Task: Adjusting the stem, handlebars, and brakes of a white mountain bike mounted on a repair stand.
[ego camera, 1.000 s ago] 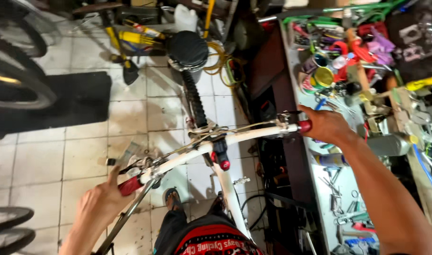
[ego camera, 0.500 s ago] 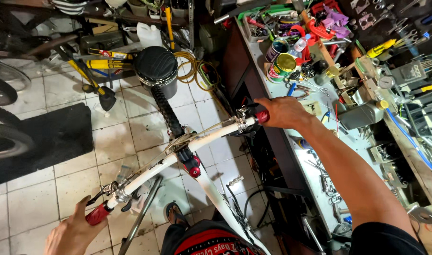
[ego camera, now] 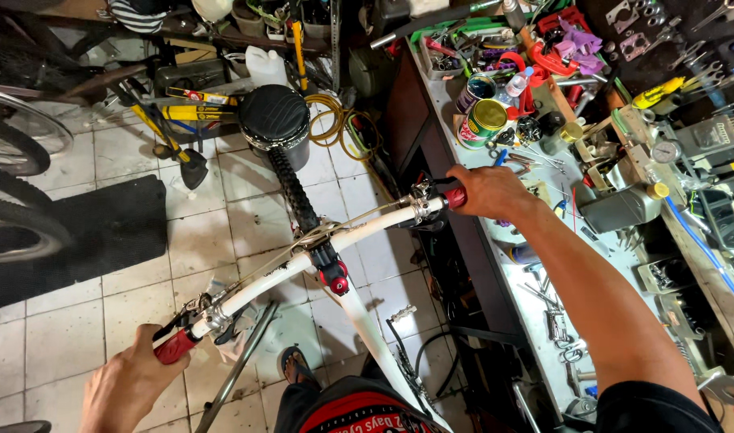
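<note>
A white bicycle handlebar (ego camera: 303, 261) with red grips runs across the middle, above a knobby front tyre (ego camera: 291, 188) and a red-capped stem (ego camera: 335, 277). My left hand (ego camera: 130, 389) wraps the red left grip (ego camera: 174, 346) at the bottom left. My right hand (ego camera: 487, 192) is closed around the red right grip (ego camera: 453, 196) beside the workbench. The white frame tube (ego camera: 375, 337) slopes down toward my red and black shorts.
A cluttered workbench (ego camera: 527, 265) on the right holds cans, pliers, wrenches and a grey bottle. A black stool (ego camera: 274, 116), a black floor mat (ego camera: 102, 232), other bicycle wheels (ego camera: 14, 136) and a yellow tool stand on the tiled floor.
The view has shifted down and right; the handlebar sits more centred. Both hands stay on the grips, the left one now more visible.
</note>
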